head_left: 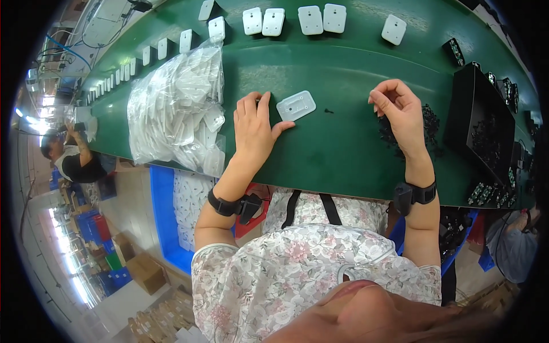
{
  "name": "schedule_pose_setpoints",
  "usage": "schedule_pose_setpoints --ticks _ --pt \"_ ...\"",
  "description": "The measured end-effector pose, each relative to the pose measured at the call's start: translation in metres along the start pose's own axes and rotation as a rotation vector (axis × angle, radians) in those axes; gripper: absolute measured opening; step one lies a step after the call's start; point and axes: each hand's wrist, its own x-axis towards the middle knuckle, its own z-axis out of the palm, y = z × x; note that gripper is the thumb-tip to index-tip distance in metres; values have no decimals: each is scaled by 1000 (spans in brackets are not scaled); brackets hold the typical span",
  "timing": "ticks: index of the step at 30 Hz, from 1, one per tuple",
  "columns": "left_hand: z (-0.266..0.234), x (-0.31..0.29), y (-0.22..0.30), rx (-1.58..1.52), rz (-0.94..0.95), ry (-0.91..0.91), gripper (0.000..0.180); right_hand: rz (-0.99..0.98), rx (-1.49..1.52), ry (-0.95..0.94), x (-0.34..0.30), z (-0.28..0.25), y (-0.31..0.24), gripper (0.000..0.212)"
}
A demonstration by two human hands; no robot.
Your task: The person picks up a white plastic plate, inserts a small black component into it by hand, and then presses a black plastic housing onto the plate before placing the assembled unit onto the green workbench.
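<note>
My left hand (253, 130) lies flat on the green conveyor belt (343, 74), its fingertips touching the left edge of a white rectangular plastic plate (296, 106). My right hand (400, 111) hovers to the right of that plate with fingers curled together; whether they pinch a small part I cannot tell. A tiny black screw (329, 110) lies on the belt between the plate and my right hand. A heap of small black screws (432, 123) sits just right of my right hand.
A clear bag of white plastic plates (174, 108) lies left of my left hand. More white plates (311, 20) ride along the belt's far side. A black tray (480, 123) with parts stands at right. Another person (71, 157) works at far left. A blue bin (163, 211) stands below the belt.
</note>
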Motion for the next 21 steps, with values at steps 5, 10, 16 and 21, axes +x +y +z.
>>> schedule_pose_setpoints --ticks 5,10,16,21 --pt "2 1 10 -139 69 -59 44 -131 -346 13 0 9 9 10" --pt "-3 15 6 -357 39 -125 40 -561 -853 -84 0 34 26 23" --pt "8 22 9 -513 10 -144 37 -523 -960 -177 3 48 37 14" --pt "3 36 21 -738 -160 -247 38 -337 -651 -45 -1 39 21 7"
